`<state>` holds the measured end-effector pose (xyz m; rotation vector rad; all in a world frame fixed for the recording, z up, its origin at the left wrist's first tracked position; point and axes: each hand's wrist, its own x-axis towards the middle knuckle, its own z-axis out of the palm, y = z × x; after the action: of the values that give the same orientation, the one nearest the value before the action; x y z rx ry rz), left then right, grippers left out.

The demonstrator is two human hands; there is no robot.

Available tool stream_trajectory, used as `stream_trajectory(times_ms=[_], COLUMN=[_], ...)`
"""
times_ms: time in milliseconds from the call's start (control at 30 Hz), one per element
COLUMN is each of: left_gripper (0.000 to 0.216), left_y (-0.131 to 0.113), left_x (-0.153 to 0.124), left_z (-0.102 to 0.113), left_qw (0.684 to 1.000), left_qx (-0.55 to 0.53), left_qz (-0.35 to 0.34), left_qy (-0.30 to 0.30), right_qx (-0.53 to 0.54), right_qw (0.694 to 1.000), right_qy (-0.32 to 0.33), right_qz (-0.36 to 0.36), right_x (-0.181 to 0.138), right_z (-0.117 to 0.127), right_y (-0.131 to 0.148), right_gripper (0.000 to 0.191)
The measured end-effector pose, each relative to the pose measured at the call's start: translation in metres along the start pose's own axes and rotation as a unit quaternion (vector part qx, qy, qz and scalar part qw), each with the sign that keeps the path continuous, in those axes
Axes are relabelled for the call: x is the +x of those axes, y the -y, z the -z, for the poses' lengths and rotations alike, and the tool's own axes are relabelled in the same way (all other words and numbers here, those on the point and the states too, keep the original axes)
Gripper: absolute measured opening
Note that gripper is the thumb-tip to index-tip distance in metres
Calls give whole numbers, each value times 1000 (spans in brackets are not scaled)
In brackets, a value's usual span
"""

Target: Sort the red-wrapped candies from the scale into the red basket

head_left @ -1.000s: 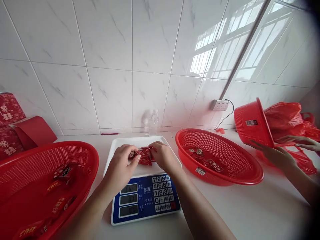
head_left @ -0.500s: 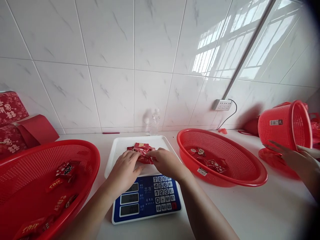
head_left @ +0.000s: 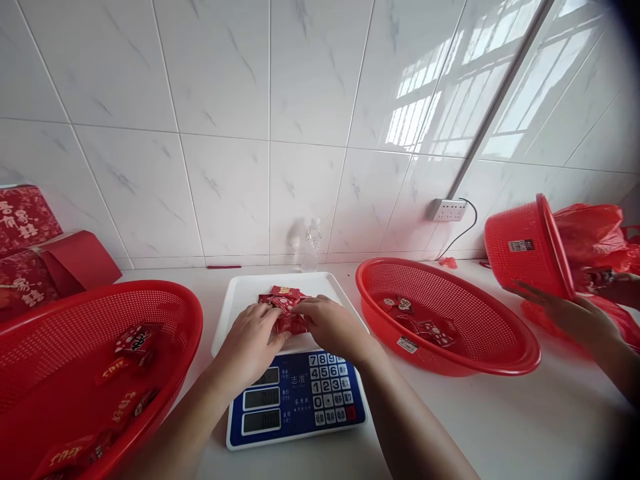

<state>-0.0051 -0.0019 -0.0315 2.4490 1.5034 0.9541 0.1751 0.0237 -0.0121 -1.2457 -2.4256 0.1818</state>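
A blue electronic scale (head_left: 295, 400) with a white weighing tray (head_left: 245, 293) stands in front of me. A small pile of red candy packets (head_left: 283, 301) lies on the tray. My left hand (head_left: 250, 347) and my right hand (head_left: 330, 327) meet over the pile, fingers curled and pinching packets at its near side. Which packets each hand holds is partly hidden by the fingers.
A wide red basket (head_left: 75, 373) with several packets sits on the left, another red basket (head_left: 450, 320) with a few packets on the right. At far right another person's hands (head_left: 570, 313) tilt a small red basket (head_left: 525, 247) by red plastic bags (head_left: 595, 233). Red boxes (head_left: 30, 247), a bottle (head_left: 311, 245), a wall socket (head_left: 447, 209).
My hands slid slightly nearer on the tray, regrouping the packets. The other person's small basket swung from tilted one way to the other and back.
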Motion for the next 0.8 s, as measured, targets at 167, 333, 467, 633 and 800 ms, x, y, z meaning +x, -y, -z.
stream_trajectory(times_ms=[167, 333, 467, 633, 800], left_gripper=[23, 28, 14, 13, 17], left_y=[-6, -20, -28, -27, -23], left_x=[3, 1, -2, -3, -3], left_z=[10, 16, 21, 32, 40], left_qw=[998, 987, 980, 969, 939], left_qx=[-37, -148, -181, -195, -236], left_qz=[4, -25, -60, 8, 79], left_qy=[-42, -54, -63, -152, -237], right_qx=[99, 207, 251, 256, 80], right_qw=[990, 978, 967, 967, 996], right_qy=[-85, -35, 3, -4, 16], right_qz=[-52, -15, 38, -4, -42], right_x=[-2, -12, -17, -17, -13], right_z=[8, 18, 23, 28, 23], right_y=[0, 16, 26, 16, 14], right_gripper=[32, 55, 77, 55, 23])
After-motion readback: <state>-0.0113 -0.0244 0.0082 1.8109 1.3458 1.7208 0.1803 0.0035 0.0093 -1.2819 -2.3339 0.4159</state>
